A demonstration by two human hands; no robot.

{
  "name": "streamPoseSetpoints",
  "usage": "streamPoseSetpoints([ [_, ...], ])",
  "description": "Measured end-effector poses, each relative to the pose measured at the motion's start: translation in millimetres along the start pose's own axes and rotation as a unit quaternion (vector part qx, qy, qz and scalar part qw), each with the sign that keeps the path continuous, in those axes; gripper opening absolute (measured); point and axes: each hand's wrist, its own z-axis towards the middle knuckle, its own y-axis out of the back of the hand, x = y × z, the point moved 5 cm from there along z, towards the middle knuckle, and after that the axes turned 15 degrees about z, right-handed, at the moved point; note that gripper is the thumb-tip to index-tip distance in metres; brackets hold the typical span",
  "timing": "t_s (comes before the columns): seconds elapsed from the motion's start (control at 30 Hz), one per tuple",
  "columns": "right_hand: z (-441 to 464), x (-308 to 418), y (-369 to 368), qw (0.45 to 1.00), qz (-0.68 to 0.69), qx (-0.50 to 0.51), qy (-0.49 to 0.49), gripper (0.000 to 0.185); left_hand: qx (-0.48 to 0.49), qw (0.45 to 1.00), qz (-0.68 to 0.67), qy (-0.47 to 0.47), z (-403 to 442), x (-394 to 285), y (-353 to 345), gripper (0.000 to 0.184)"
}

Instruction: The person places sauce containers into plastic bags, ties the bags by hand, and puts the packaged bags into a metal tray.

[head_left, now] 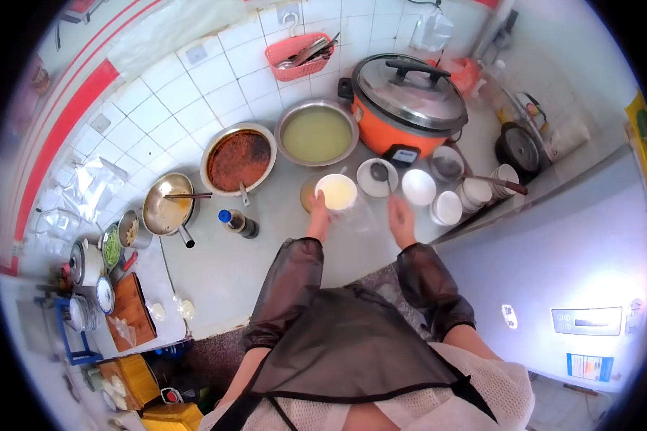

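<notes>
My left hand is closed around the side of a white bowl with pale yellow contents. Clear thin plastic shows at the bowl's lower right. To the right, my right hand is at the handle end of a metal spoon, fingers drawn together on it. The spoon's head rests in a white dish. Both forearms wear dark sheer sleeves. Behind the bowl stand a metal basin of greenish liquid and a basin of dark red sauce.
An orange cooker with a glass lid stands at the back. On the right are a white bowl, stacked bowls and a ladle. A pan, bottle and cutting board are on the left.
</notes>
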Motion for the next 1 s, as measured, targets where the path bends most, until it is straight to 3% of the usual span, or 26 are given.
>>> streamPoseSetpoints([
  [0.07, 2, -25, 1, 0.94, 0.265, -0.146, -0.155, 0.021, 0.001, 1.0, 0.002, 0.002, 1, 8, -6, 0.048],
  [0.3, 32, 41, 54, 0.901, 0.329, -0.179, -0.22, 0.027, -0.018, 0.999, 0.038, 0.01, 43, 33, -36, 0.049],
  [0.4, 31, 74, 65, 0.895, 0.357, -0.161, -0.215, 0.025, -0.008, 0.999, 0.04, 0.0, 50, 28, -49, 0.046],
  [0.47, 30, 104, 65, 0.952, 0.259, -0.056, -0.156, 0.021, 0.0, 0.999, 0.043, -0.005, 50, 22, -53, 0.044],
  [0.5, 29, 111, 69, 0.952, 0.26, -0.054, -0.154, 0.021, 0.017, 1.0, 0.004, -0.008, 48, 18, -55, 0.048],
  [0.57, 29, 143, 63, 0.986, 0.091, 0.101, 0.098, 0.018, 0.025, 0.999, -0.037, -0.011, 40, 9, -48, 0.053],
  [0.6, 33, 135, 58, 0.984, 0.098, 0.109, 0.1, 0.018, 0.043, 0.998, -0.033, -0.035, 36, 3, -42, 0.057],
  [0.67, 47, 119, 35, 0.963, -0.026, 0.138, 0.228, 0.02, 0.048, 0.997, -0.03, -0.057, 23, -1, -26, 0.061],
  [0.73, 82, 97, 2, 0.99, 0.046, 0.132, 0.01, 0.023, 0.018, 0.996, -0.059, -0.061, 7, -2, -4, 0.067],
  [0.8, 102, 57, -44, 0.97, -0.044, 0.173, 0.165, 0.024, -0.04, 0.998, -0.039, -0.033, -20, -3, 23, 0.068],
  [0.83, 109, 38, -67, 0.97, -0.039, 0.209, 0.117, 0.023, -0.085, 0.996, -0.02, -0.006, -34, -2, 41, 0.069],
  [0.87, 113, 36, -76, 0.974, 0.02, 0.18, 0.136, 0.022, -0.106, 0.994, -0.023, -0.007, -49, -1, 60, 0.069],
  [0.93, 120, 25, -96, 0.977, 0.127, 0.111, 0.132, 0.025, -0.055, 0.998, 0.0, -0.024, -79, 4, 89, 0.065],
  [0.97, 119, 12, -109, 0.976, 0.175, 0.073, 0.108, 0.027, -0.078, 0.997, -0.006, -0.022, -93, 12, 105, 0.065],
  [1.0, 117, -23, -125, 0.968, 0.249, 0.032, 0.024, 0.026, -0.061, 0.997, -0.041, -0.032, -104, 18, 117, 0.062],
])
